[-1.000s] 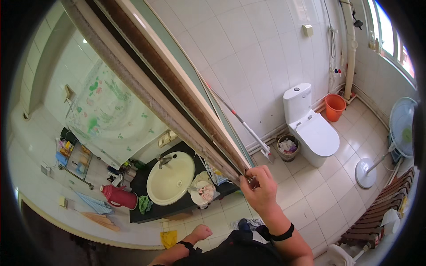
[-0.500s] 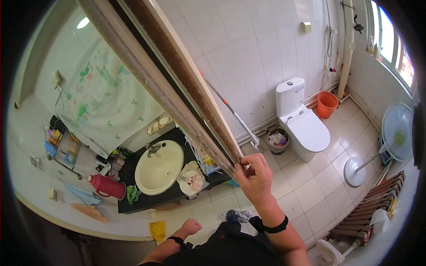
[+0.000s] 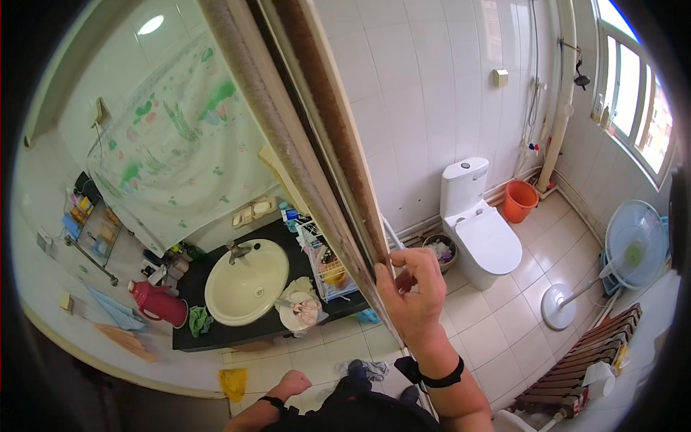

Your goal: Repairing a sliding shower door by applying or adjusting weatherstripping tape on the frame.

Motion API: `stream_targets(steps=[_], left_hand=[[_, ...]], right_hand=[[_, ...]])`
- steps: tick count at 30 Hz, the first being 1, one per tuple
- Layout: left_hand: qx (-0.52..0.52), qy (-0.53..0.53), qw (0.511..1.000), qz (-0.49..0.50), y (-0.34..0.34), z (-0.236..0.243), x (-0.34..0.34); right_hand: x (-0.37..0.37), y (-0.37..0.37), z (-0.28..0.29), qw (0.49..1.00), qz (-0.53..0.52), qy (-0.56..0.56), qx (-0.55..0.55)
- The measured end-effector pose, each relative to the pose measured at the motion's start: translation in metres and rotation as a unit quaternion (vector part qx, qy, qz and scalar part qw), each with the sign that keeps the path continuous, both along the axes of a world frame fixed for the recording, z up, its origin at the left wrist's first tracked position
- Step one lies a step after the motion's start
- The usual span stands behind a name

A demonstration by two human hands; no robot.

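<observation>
A tall cream door frame [image 3: 288, 129], with a dark channel and brownish worn strips along its edge, runs from the top of the view down to my right hand [image 3: 417, 295]. My right thumb and curled index finger press on its edge, so the hand is closed there. The other right fingers are bent in toward the palm. Low in front of my body, my left hand [image 3: 291, 384] is closed in a loose fist with nothing visible in it. Dark bands circle both my wrists.
Left of the frame, a cream sink [image 3: 232, 306] sits in a black counter [image 3: 188, 342] beside a red thermos jug [image 3: 160, 306] and a white wire rack [image 3: 332, 288]. On the right are a toilet [image 3: 489, 246], orange bucket [image 3: 520, 201], fan [image 3: 637, 241] and brown radiator [image 3: 576, 360]. A cloth [image 3: 374, 371] lies near my feet.
The view has shifted, and the door frame now stands steeper and hides most of the white pole by the wall. My right hand stays at its edge; my left remains a fist.
</observation>
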State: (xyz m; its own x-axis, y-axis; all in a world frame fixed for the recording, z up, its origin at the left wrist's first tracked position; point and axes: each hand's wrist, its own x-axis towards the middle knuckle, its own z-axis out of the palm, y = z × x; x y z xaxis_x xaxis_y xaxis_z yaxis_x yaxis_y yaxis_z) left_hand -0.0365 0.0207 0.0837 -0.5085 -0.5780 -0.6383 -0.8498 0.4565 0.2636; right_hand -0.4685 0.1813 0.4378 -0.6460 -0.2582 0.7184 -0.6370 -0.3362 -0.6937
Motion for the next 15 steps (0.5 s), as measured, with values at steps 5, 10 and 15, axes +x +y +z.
stream_targets(steps=[5, 10, 15], left_hand=[[0.03, 0.012, 0.998, 0.06, 0.0, -0.014, 0.001], [0.032, 0.053, 0.995, 0.079, -0.004, -0.052, 0.01], [0.043, 0.014, 0.997, 0.062, -0.005, -0.066, 0.014]], right_hand=[[0.002, -0.011, 0.024, 1.0, -0.011, 0.019, -0.022], [0.003, -0.018, 0.026, 0.998, -0.038, 0.04, -0.011], [0.0, -0.019, 0.02, 0.998, -0.048, 0.026, -0.009]])
